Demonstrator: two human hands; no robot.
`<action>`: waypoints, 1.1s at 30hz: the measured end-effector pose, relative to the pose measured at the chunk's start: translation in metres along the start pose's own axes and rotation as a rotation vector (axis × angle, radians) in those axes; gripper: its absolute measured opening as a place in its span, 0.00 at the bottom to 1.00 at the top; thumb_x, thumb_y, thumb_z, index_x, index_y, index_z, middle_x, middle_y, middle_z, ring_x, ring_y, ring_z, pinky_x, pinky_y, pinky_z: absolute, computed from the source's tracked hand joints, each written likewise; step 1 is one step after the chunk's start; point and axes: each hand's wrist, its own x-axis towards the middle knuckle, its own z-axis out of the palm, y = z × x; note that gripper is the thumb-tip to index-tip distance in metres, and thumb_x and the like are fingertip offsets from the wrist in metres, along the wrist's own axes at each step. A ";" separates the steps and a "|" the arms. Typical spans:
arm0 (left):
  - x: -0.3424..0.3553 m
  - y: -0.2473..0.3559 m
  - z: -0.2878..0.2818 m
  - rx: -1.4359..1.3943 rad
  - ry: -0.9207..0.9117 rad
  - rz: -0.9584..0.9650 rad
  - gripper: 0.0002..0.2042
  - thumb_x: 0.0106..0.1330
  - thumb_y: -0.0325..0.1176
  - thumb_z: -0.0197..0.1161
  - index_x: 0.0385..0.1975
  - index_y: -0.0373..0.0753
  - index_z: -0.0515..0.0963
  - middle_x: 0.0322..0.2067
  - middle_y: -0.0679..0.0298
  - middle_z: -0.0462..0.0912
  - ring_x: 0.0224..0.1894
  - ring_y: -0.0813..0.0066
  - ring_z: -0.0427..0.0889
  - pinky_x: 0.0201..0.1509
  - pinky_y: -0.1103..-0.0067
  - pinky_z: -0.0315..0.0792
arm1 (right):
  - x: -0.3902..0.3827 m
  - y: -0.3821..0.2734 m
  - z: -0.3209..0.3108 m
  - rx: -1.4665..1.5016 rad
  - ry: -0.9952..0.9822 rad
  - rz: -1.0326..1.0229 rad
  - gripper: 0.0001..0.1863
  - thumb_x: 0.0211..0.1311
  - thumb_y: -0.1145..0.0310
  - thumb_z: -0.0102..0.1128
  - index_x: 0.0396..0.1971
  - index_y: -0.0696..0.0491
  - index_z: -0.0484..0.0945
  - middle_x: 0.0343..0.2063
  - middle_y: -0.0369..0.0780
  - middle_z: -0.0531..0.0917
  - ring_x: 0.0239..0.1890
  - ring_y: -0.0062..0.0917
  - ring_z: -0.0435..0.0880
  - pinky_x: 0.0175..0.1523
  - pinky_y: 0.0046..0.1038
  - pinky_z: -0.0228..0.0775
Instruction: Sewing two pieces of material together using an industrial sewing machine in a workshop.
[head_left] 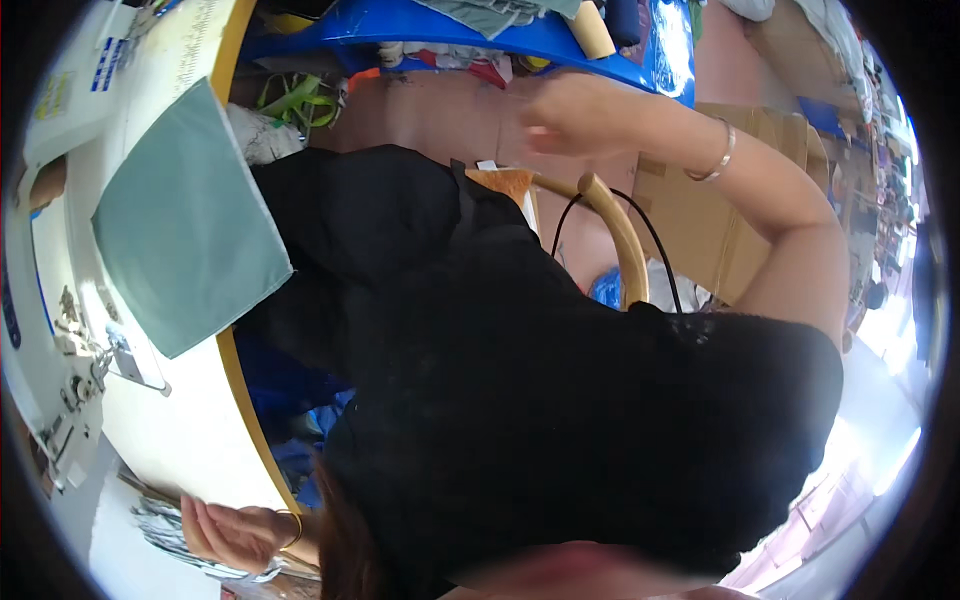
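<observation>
Beyond my half-open left hand (pixel 238 533) and bare table (pixel 190 430), green cloth (pixel 190 228) crosses the edge; I can't tell my right hand (pixel 578 112)'s grip.

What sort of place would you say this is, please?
Probably a small sewing workshop: a sewing machine stands at the left, a grey-green cloth lies across the edge of the table, and what looks like a thread cone shows at the top.

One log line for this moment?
left hand: near cloth pile | right hand: blurred, near blue surface | green cloth: overhanging table
</observation>
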 end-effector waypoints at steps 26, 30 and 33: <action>-0.018 0.059 -0.017 0.099 0.010 -0.299 0.07 0.70 0.19 0.63 0.45 0.25 0.81 0.43 0.44 0.86 0.44 0.49 0.83 0.46 0.61 0.81 | 0.062 -0.061 -0.090 0.397 -0.473 -0.309 0.14 0.69 0.61 0.70 0.38 0.58 0.86 0.28 0.40 0.88 0.29 0.22 0.86 0.37 0.27 0.78; 0.015 0.076 -0.037 -0.117 0.284 -0.254 0.06 0.71 0.24 0.58 0.44 0.33 0.79 0.41 0.51 0.86 0.41 0.57 0.81 0.37 0.69 0.80 | 0.063 -0.116 -0.147 0.350 0.628 -0.541 0.09 0.62 0.72 0.71 0.41 0.57 0.87 0.27 0.39 0.82 0.27 0.26 0.80 0.35 0.26 0.72; 0.035 0.057 -0.049 -0.925 0.103 -0.025 0.06 0.69 0.22 0.58 0.34 0.35 0.83 0.38 0.54 0.86 0.35 0.63 0.81 0.33 0.76 0.74 | 0.046 -0.172 -0.161 0.123 1.151 -1.009 0.11 0.64 0.65 0.64 0.43 0.50 0.86 0.29 0.38 0.79 0.30 0.29 0.77 0.34 0.30 0.69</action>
